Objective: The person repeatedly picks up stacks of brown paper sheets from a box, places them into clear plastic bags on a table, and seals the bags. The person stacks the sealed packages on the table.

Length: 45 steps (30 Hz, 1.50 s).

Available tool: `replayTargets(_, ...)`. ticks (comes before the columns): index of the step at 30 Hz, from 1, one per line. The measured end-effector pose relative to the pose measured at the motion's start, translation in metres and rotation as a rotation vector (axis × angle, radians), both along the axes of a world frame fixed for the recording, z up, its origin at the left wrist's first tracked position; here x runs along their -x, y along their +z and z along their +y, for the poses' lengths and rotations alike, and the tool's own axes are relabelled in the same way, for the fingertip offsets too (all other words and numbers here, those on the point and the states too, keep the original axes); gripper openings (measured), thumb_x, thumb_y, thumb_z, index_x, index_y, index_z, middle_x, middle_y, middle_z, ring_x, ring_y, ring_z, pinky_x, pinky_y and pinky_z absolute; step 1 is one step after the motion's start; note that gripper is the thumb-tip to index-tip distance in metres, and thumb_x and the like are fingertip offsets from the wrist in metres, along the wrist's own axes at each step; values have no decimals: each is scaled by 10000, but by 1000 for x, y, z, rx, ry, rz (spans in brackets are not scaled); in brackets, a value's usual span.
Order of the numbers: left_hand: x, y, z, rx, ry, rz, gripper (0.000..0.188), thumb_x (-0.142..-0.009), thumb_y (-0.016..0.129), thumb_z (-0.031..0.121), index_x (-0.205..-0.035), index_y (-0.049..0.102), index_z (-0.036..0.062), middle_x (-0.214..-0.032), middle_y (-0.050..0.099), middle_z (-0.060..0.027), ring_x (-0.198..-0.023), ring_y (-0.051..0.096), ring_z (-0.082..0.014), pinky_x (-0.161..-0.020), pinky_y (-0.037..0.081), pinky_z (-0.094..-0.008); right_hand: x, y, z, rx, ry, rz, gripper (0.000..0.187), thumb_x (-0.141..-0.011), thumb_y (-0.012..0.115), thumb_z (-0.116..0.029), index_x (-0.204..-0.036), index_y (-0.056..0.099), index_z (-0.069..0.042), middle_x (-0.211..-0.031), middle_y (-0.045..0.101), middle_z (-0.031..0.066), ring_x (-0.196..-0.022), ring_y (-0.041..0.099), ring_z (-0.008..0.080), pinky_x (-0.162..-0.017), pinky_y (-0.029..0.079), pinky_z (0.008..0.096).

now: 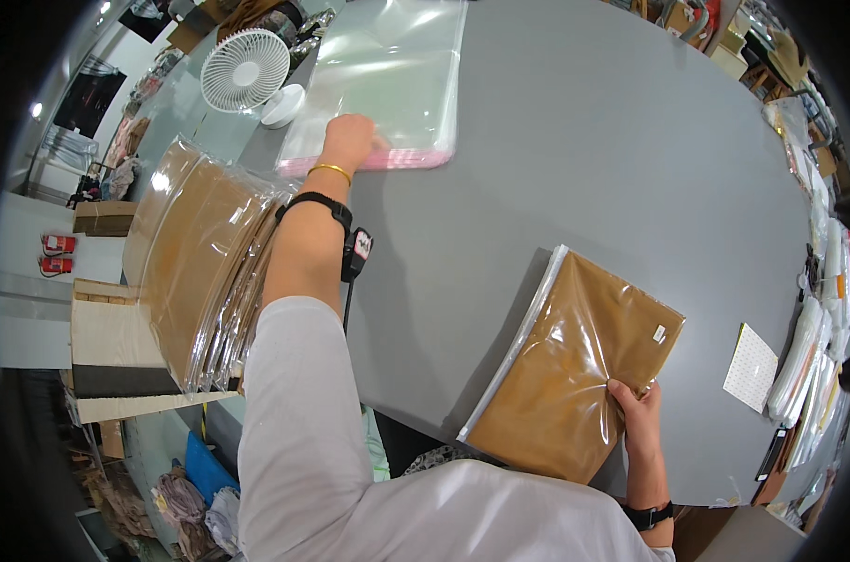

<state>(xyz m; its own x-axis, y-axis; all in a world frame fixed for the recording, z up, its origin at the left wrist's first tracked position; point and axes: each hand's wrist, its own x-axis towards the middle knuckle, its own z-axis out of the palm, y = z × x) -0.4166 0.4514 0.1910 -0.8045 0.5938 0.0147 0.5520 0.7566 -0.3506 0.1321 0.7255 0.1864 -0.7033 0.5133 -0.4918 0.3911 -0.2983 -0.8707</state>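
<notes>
My left hand (350, 140) is stretched out over a stack of clear plastic bags (387, 84) with a pink band along the near edge. Its fingers are curled down at that edge, and whatever they pinch is hidden. In my right hand (638, 412) is a folded brown item in a clear bag (575, 365), gripped at its lower right edge with the thumb on top. This package is tilted above the near table edge, a pale strip along its left side and small white labels on its front.
Several brown items in clear bags (205, 253) are stacked at the left beside a cardboard box (116, 328). A white fan (246, 72) stands at the back left of the grey table (612, 169). A white dotted card (751, 368) and white plastic-wrapped bundles (804, 356) lie at the right.
</notes>
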Motion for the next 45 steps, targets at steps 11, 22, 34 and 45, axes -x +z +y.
replayTargets(11, -51, 37, 46, -516, -381, -123, 147, -912, 537, 113, -983, 542, -16, -925, 665, -211, -898, 639, -430, -794, 504, -535, 2, 17, -12, 136, -224, 235, 403, -836, 702, -41, -1221, 600, 25, -1051, 696, 80, -905, 679, 164, -808, 551, 316)
replayTargets(22, -248, 86, 78, -255, -462, -425, 165, -921, 544, 110, -1057, 519, 20, -889, 672, -201, -863, 642, -422, -746, 502, -517, -2, 38, -40, 302, 36, 327, 356, -868, 691, -65, -1202, 605, 22, -1010, 700, 76, -863, 694, 156, -768, 584, 315)
replayTargets(34, -337, -9, 25, -567, -435, -151, 650, -839, 756, 207, -1405, 479, 47, -1458, 456, -215, -1345, 440, -401, -1116, 365, -498, 10, -20, -20, 366, -356, 337, 304, -897, 700, -129, -1160, 624, 2, -1017, 718, 111, -868, 713, 216, -778, 600, 349)
replayTargets(45, -337, -19, -11, -1031, 319, -584, 228, -957, 691, 169, -1078, 565, 23, -1114, 630, -124, -868, 719, -270, -589, 543, -339, 24, -20, -21, 421, -316, 302, 288, -923, 669, -114, -1174, 604, 13, -1046, 709, 128, -884, 714, 228, -779, 613, 367)
